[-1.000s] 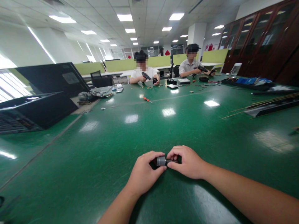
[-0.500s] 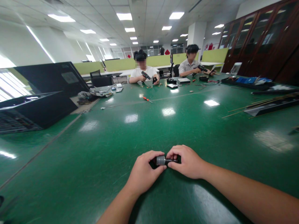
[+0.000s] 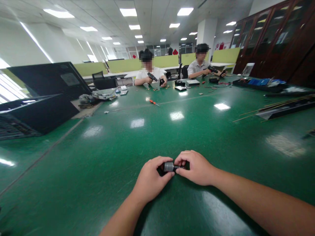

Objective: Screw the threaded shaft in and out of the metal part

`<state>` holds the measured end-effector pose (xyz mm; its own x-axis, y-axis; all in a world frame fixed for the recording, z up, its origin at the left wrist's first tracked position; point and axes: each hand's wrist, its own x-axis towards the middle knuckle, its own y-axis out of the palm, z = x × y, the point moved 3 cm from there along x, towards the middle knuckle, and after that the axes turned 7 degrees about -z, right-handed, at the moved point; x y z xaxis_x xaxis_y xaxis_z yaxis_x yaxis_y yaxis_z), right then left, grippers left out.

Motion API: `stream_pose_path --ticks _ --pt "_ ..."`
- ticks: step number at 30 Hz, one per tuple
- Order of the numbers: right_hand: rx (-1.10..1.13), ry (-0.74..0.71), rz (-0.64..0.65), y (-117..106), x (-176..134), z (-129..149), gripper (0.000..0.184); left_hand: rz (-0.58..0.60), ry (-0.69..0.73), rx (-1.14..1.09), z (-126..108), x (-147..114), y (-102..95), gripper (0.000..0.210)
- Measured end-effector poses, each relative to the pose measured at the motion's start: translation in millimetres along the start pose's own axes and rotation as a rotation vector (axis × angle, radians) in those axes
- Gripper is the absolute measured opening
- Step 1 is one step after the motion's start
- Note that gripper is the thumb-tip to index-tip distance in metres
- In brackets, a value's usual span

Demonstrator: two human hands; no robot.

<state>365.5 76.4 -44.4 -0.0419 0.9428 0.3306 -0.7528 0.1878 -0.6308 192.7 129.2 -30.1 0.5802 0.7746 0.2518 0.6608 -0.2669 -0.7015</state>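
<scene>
A small grey cylinder, perhaps metal, lies sideways just above the green table, in the lower middle of the head view. My left hand is closed around its left end, thumb below and fingers above. Out of its right side comes a thin dark shaft that looks ribbed, like a spring or thread. My right hand pinches around this shaft with thumb and fingertips, which cover part of it. Between the two hands there is only a narrow gap.
An orange screwdriver lies farther out on the green table. At left stands an opened black case. Two people sit across, each with a drill-like tool. Thin rods and a dark tray lie at right.
My right fingers have shifted slightly on the shaft, and less of it shows now. Both hands keep their hold. The whole view has moved a little.
</scene>
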Motion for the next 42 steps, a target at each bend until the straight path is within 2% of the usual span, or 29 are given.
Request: stream_pose_path --ticks 42 --pt "-0.017 0.005 -0.001 -2.9 -0.8 1.4 0.012 0.009 0.021 0.020 1.2 0.3 1.7 0.031"
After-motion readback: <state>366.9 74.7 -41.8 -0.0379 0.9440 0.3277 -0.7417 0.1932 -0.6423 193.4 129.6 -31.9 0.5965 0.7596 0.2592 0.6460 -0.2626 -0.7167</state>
